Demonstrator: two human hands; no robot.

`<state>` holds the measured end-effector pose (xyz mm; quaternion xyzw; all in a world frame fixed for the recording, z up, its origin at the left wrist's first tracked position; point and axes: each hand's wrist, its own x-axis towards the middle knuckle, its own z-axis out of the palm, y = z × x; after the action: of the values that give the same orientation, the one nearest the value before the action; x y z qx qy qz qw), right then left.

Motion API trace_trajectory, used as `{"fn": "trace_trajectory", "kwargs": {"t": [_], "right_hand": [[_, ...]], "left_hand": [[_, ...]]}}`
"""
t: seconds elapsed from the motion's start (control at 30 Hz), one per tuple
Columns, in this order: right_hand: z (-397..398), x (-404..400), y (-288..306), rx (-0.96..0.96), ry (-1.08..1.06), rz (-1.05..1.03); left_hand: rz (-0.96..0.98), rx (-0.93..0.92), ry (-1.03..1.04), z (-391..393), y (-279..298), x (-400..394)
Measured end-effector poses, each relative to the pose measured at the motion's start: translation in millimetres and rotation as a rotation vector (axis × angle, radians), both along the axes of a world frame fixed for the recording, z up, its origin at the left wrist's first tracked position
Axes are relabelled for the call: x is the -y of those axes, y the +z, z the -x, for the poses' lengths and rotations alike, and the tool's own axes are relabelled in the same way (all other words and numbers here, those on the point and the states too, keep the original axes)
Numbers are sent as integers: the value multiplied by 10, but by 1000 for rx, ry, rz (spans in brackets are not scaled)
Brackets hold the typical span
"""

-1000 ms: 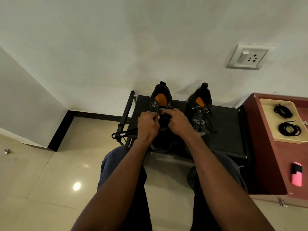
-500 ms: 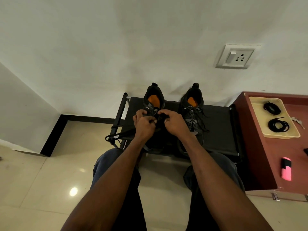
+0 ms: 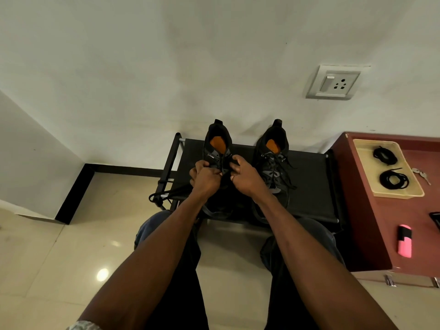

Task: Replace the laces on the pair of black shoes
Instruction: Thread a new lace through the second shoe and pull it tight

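Both hands (image 3: 226, 178) pinch left shoe's (image 3: 217, 148) laces (image 3: 223, 164).

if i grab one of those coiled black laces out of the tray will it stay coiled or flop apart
The nearer coiled black lace in the shallow beige tray will probably flop: it looks thin and soft, and one end already strays from the coil. No tie is visible, so the loops would likely sag open. It should be very light; pinching several loops together may keep it bundled.

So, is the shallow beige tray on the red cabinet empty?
No, the shallow beige tray holds two coiled black laces.
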<state>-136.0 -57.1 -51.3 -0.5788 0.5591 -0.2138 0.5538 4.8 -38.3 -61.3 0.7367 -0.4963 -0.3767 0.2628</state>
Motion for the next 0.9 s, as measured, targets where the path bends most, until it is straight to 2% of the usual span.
{"fn": "trace_trajectory", "kwargs": {"t": [0.07,0.27,0.47,0.73,0.9], "right_hand": [[-13,-20,-8,0,-4,-12],[0,-31,-52,35,-27,-40],[-17,-60,-75,6,-18,-35],[15,-33,-132,105,-87,-68],[13,-35,-143,97,-75,-70]], "left_hand": [[-58,27,-42,-14,23,8],[-117,-115,49,-72,55,72],[-116,25,-72,-52,37,35],[-113,-419,289,-12,-16,79],[-133,-500,321,-55,-94,97]]}}
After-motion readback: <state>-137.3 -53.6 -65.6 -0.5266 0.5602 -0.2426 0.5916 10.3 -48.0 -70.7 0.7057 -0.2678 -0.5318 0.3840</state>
